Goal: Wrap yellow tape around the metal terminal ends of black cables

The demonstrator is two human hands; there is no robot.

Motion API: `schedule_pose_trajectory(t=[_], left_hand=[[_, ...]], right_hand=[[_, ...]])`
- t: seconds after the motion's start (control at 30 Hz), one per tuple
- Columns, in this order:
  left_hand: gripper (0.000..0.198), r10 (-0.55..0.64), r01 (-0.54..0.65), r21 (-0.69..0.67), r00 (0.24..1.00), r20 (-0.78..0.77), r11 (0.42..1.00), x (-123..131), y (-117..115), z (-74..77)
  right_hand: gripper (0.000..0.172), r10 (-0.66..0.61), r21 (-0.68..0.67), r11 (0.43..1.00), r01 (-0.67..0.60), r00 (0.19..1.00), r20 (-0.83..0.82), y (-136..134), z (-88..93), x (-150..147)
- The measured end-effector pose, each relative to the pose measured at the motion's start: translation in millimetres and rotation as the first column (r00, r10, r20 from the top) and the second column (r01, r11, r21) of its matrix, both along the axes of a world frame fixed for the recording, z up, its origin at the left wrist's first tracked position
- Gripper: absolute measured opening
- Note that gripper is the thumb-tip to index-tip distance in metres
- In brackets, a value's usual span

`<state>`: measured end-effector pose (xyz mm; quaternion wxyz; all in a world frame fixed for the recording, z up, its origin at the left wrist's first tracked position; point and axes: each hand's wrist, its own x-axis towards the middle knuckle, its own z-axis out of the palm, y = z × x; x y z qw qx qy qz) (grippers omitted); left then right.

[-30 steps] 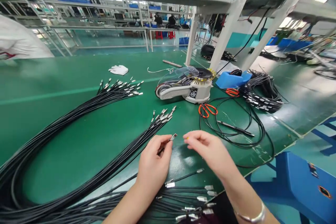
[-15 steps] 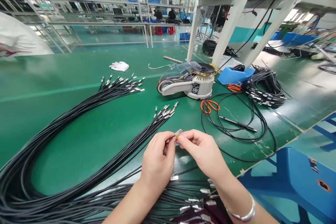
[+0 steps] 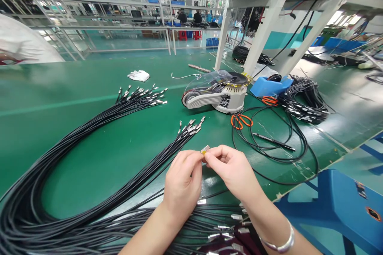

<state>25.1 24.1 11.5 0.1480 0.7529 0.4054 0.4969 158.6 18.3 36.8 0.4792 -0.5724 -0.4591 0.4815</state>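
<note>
My left hand (image 3: 183, 175) is closed in a pinch on the end of a black cable, just below its silver metal connector (image 3: 205, 149). A small piece of yellow tape (image 3: 204, 152) shows at the connector's base. From the other side, my right hand (image 3: 231, 167) pinches the tape against the connector, thumb and forefinger together. The fingertips hide most of the join. Beneath my forearms lies a bundle of black cables (image 3: 143, 223) with silver connectors. Another bundle (image 3: 74, 139) curves around on the left, its connector ends pointing away from me.
Beyond my hands stands a tape dispenser (image 3: 227, 97). Orange-handled scissors (image 3: 241, 121), a pen (image 3: 273, 142) and loose cable lie to the right, near a coiled bundle (image 3: 305, 103) and a blue holder (image 3: 271, 86). A white glove (image 3: 138, 75) lies farther back. A blue stool (image 3: 344, 203) is at right.
Both hands stay pinched at the connector and have closed in slightly around it. The whole view has shifted a little to the right; the table's things lie as before.
</note>
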Motion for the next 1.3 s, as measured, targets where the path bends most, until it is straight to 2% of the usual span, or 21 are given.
schedule_pose_trajectory(t=[0.6,0.8,0.9,1.07,1.3], left_hand=[[0.022,0.044,-0.044,0.040,0.999,-0.010,0.998,1,2,-1.7],[0.011,0.124,-0.131,-0.080,0.989,-0.085,0.988,-2,6,0.0],[0.009,0.095,-0.109,-0.116,0.988,-0.118,0.987,-4,7,4.0],[0.010,0.041,-0.055,-0.186,0.996,-0.080,0.981,-4,6,10.6],[0.011,0.054,-0.063,-0.136,0.996,-0.069,0.989,-7,6,12.3]], right_hand=[[0.020,0.044,-0.010,0.999,-0.044,0.998,0.055,3,4.4,0],[0.018,0.068,0.026,0.997,-0.070,0.996,0.059,5,0.3,-1],[0.017,0.055,0.032,0.998,-0.057,0.996,0.069,6,0.0,-1],[0.016,0.062,0.055,0.996,-0.065,0.997,0.054,5,-2.1,2],[0.016,0.062,0.048,0.997,-0.064,0.997,0.044,0,-1.5,2]])
